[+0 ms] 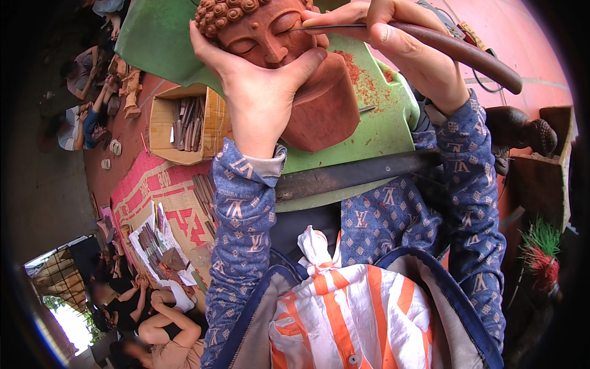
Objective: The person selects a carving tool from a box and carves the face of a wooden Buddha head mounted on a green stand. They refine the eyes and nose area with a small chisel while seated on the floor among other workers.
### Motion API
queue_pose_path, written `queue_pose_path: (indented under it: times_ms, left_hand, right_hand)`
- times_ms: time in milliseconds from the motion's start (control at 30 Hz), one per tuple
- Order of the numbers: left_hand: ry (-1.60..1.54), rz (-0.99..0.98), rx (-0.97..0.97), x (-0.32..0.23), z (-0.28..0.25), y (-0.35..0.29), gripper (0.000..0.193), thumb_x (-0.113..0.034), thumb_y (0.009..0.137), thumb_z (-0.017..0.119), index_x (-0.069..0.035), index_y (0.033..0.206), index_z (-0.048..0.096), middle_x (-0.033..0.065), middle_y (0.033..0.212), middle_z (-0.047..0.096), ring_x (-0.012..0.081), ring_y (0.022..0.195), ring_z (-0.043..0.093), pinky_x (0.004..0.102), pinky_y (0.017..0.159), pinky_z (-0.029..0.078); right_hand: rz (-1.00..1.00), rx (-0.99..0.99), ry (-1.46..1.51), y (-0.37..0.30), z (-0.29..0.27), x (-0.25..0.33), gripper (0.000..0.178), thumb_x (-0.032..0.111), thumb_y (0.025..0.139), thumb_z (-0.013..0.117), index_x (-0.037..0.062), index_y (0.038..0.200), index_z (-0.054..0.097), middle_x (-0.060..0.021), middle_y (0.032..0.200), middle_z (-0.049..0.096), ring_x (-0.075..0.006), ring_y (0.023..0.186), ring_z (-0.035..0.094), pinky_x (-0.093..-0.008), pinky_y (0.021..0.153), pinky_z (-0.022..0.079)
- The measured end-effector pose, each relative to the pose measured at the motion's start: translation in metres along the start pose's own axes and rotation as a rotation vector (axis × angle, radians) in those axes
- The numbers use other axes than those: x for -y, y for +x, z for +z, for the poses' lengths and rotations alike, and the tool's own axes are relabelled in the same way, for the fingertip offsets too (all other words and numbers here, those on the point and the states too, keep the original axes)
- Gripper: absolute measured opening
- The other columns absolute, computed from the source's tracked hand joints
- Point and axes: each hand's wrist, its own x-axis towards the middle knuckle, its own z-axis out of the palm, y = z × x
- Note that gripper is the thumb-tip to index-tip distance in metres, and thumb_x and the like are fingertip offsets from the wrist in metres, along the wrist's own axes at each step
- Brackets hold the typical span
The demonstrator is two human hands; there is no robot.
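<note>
Carved head [265,42] lies cupped in the left hand [257,89]

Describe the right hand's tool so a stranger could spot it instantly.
Over the green surface, find the reddish carved head. By its eye is the thin-tipped tool, its brown handle in the right hand. Unlike the boxed tools, it is held.

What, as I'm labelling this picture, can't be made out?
Head view throughout:
Carved head: crown cut off by the upper edge; chin mostly covered by the left grip.
Tool: tip too small to tell whether it touches the eye.
Dark carving: one end behind the right sleeve.
Far-left person: hands blurred and too small.
</note>
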Motion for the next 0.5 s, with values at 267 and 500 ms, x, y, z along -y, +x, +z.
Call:
queue_pose_path:
  times_ms: [267, 500]
  left_hand:
    - [0.093, 0.012, -0.016, -0.0012, -0.0016, -0.0014, 0.113, -0.009, 0.065, 0.085, 0.006, 0.140, 0.002, 0.0222, 0.133, 0.037, 0.0269, 0.123, 0.043, 0.0348, 0.105, 0.036]
    - [0.115, -0.011, -0.019, -0.0046, 0.0007, -0.0009, 0.114, -0.008, 0.065, 0.085, 0.007, 0.140, 0.001, 0.0219, 0.133, 0.037, 0.0263, 0.124, 0.041, 0.0343, 0.105, 0.035]
  right_hand:
    - [-0.009, 0.001, -0.031, -0.0018, 0.0051, 0.0030, 0.021, 0.019, 0.092, 0.058, 0.0003, 0.085, 0.050, -0.0287, 0.118, 0.059, -0.0315, 0.115, 0.056, -0.0470, 0.102, 0.040]
    - [-0.047, -0.010, 0.028, -0.0028, 0.0065, -0.0045, 0.023, 0.020, 0.092, 0.058, 0.0003, 0.084, 0.050, -0.0303, 0.119, 0.059, -0.0322, 0.117, 0.055, -0.0460, 0.102, 0.040]
